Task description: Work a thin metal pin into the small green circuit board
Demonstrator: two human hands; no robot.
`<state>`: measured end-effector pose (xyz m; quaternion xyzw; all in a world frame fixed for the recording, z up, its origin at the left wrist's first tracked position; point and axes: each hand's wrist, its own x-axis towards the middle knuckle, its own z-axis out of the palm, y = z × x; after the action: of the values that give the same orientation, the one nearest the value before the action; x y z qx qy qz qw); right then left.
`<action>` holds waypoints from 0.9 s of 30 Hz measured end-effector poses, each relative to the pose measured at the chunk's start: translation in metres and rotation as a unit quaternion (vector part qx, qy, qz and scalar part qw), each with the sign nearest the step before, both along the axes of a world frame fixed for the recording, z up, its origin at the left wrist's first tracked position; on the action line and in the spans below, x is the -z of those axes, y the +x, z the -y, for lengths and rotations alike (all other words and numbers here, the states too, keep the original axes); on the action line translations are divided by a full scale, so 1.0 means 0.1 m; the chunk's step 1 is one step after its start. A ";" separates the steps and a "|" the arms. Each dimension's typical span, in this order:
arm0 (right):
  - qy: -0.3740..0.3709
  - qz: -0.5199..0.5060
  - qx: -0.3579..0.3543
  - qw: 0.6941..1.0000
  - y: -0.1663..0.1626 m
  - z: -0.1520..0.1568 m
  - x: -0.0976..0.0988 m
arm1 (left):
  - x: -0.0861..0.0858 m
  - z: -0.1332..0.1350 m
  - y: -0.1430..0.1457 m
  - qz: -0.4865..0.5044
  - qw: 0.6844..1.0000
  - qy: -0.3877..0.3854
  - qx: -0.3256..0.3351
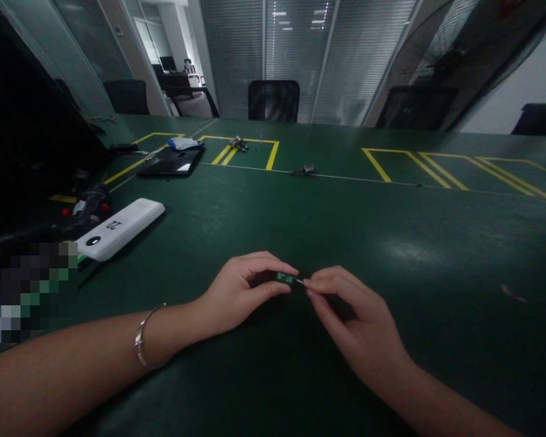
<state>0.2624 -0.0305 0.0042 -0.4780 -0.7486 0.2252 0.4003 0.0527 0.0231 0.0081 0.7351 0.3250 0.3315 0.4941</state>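
Between the thumb and fingers of my left hand is a small green circuit board, held by its edges just above the table. My right hand pinches a thin, pale metallic piece at the board's right end. Its far part is hidden by my right fingertips, so its kind does not show. Whether it is joined to the board or only touching it I cannot tell.
Beneath my hands spreads a dark green table. On its left lie a white power bank marked 22 and a black tablet. Farther back are a small metal part, a metal cluster and yellow tape outlines.
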 end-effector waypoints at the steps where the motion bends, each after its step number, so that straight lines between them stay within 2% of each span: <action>1: 0.004 -0.004 -0.001 1.000 0.00 0.00 0.00 | 0.00 0.00 0.01 0.006 1.000 -0.009 0.001; 5: 0.007 -0.007 -0.003 1.000 0.00 0.00 0.00 | 0.00 0.00 0.03 0.031 0.998 -0.046 0.003; 11: -0.001 -0.006 -0.001 1.000 -0.01 0.01 -0.02 | -0.01 0.01 0.01 0.012 1.000 -0.017 0.000; 17: -0.007 -0.031 -0.017 0.999 0.00 0.01 0.00 | 0.00 0.00 0.03 0.051 0.996 -0.075 0.015; 27: -0.009 -0.028 -0.025 0.999 -0.01 0.01 -0.01 | 0.02 0.00 0.01 0.041 0.997 -0.066 0.010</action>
<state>0.2617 -0.0317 0.0049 -0.4561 -0.7467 0.2553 0.4114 0.0536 0.0232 0.0060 0.6900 0.3181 0.3346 0.5575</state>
